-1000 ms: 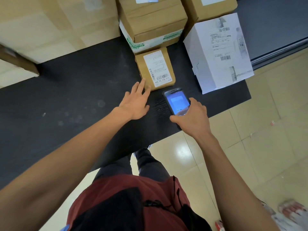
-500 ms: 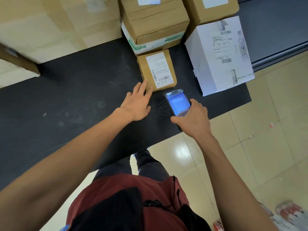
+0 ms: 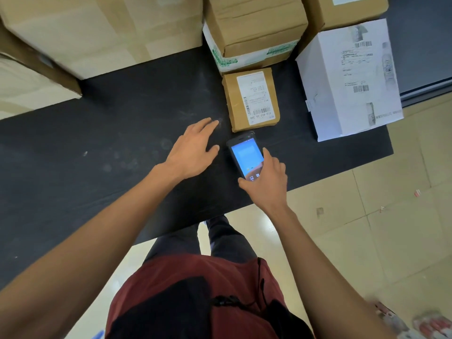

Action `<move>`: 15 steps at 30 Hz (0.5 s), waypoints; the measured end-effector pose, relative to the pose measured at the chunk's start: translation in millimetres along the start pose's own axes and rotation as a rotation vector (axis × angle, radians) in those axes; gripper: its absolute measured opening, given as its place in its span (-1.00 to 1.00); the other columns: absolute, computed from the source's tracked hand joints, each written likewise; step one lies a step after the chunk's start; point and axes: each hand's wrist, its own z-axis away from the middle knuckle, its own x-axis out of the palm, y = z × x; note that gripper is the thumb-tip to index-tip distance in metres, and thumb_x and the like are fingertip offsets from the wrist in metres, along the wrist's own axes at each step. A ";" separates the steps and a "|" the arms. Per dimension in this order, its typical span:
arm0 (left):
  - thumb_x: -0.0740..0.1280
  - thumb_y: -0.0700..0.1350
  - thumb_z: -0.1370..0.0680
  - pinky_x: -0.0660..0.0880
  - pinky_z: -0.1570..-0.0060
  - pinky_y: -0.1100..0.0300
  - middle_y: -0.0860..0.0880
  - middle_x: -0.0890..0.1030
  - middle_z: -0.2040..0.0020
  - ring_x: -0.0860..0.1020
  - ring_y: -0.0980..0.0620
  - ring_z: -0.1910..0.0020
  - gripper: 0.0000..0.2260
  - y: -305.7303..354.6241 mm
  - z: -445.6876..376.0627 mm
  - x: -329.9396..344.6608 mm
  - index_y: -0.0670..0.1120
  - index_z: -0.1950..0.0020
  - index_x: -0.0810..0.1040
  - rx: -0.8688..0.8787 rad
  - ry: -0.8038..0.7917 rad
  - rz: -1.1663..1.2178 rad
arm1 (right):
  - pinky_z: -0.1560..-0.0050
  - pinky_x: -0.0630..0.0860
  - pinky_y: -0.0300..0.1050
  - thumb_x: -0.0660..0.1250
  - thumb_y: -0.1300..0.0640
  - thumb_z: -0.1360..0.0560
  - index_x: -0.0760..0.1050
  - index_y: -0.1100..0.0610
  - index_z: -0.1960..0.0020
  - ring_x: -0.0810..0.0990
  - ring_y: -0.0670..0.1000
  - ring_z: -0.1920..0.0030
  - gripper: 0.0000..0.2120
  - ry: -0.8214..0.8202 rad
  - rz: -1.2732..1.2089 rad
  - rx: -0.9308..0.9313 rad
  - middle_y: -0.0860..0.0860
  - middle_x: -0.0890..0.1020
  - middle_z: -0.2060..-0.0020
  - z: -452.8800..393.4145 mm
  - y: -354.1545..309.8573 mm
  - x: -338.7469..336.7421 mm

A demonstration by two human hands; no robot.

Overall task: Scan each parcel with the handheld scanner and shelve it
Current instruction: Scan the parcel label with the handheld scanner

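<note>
A small flat brown parcel [image 3: 252,100] with a white barcode label lies on the black table [image 3: 122,152]. Just in front of it is the handheld scanner [image 3: 245,155], its blue screen lit and its top end pointing at the label. My right hand [image 3: 265,184] grips the scanner's lower end from the right. My left hand [image 3: 192,150] hovers palm down over the table, left of the scanner and short of the parcel's near left corner, fingers spread, holding nothing.
Behind the small parcel stands a brown box with green-printed tape [image 3: 254,33]. A white box with labels [image 3: 349,79] sits at the right table end, large cardboard boxes [image 3: 97,33] at the back left. Tiled floor [image 3: 367,228] lies to the right.
My left hand has drawn back from the small parcel's near corner and moved left. The scanner stays under my right hand, pointed at the label.
</note>
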 end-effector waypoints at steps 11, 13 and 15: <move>0.32 -0.06 -0.62 0.19 -0.50 0.06 -0.04 0.29 -0.59 0.24 -0.08 -0.56 -0.42 -49.8 31.6 -7.3 -0.03 -0.62 0.21 -0.096 0.083 0.065 | -0.22 0.31 -0.07 0.57 -0.12 -0.35 0.14 0.07 -0.56 0.36 0.05 -0.33 -0.05 0.041 -0.073 -0.019 0.05 0.38 -0.38 -1.6 -39.1 78.9; 0.32 -0.06 -0.62 0.20 -0.48 0.08 -0.04 0.30 -0.59 0.25 -0.08 -0.55 -0.41 -54.1 34.0 -5.1 -0.03 -0.62 0.20 -0.110 0.085 0.078 | -0.21 0.31 -0.10 0.58 -0.10 -0.35 0.15 0.07 -0.55 0.35 0.05 -0.33 -0.06 0.056 -0.071 -0.015 0.06 0.35 -0.39 -1.3 -39.9 84.4; 0.32 -0.06 -0.63 0.20 -0.49 0.08 -0.04 0.30 -0.59 0.24 -0.08 -0.55 -0.41 -55.6 34.3 -2.2 -0.03 -0.62 0.20 -0.112 0.077 0.081 | -0.23 0.37 -0.07 0.58 -0.08 -0.35 0.15 0.08 -0.54 0.36 0.06 -0.33 -0.07 0.069 -0.062 -0.010 0.07 0.33 -0.39 -2.3 -39.9 87.6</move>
